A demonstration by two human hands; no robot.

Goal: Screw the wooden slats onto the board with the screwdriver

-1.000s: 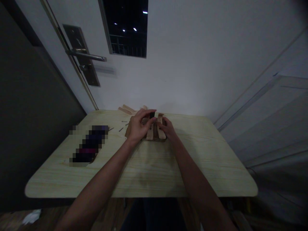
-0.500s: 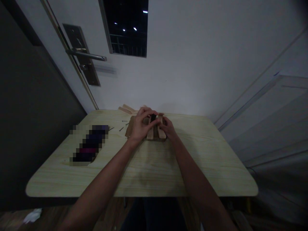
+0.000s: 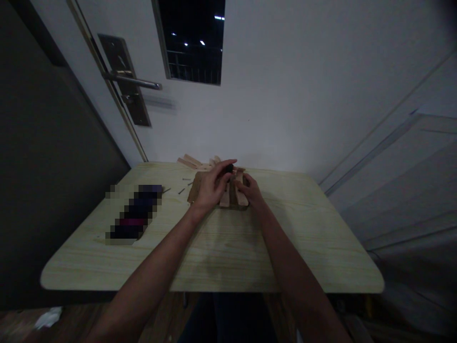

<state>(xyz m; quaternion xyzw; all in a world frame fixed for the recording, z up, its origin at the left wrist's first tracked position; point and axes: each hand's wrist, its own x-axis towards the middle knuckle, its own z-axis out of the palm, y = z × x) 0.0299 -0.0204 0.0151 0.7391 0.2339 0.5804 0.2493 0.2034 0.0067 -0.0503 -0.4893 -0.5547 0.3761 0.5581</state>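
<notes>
My left hand (image 3: 211, 189) is curled round a small black piece (image 3: 229, 168), which shows between its thumb and raised fingers. What this piece is I cannot make out. Beneath the hand, a wooden strip (image 3: 224, 199) lies on a brown board (image 3: 194, 187) that looks like cardboard. My right hand (image 3: 251, 189) grips a second wooden strip (image 3: 241, 196) at the board's right side, with its fingertips partly hidden. The two strips run roughly side by side, with a gap between them.
Several loose nails (image 3: 182, 191) lie left of the board. Pale wooden sticks (image 3: 189, 161) are at the table's back edge. A dark, pixelated item (image 3: 137, 212) rests on the left of the table (image 3: 307, 247). Behind stands a white door with a metal handle (image 3: 137, 82).
The fingers of my left hand have lifted and straightened a little above the black piece. My right hand keeps its place on the strip. The whole view has shifted slightly.
</notes>
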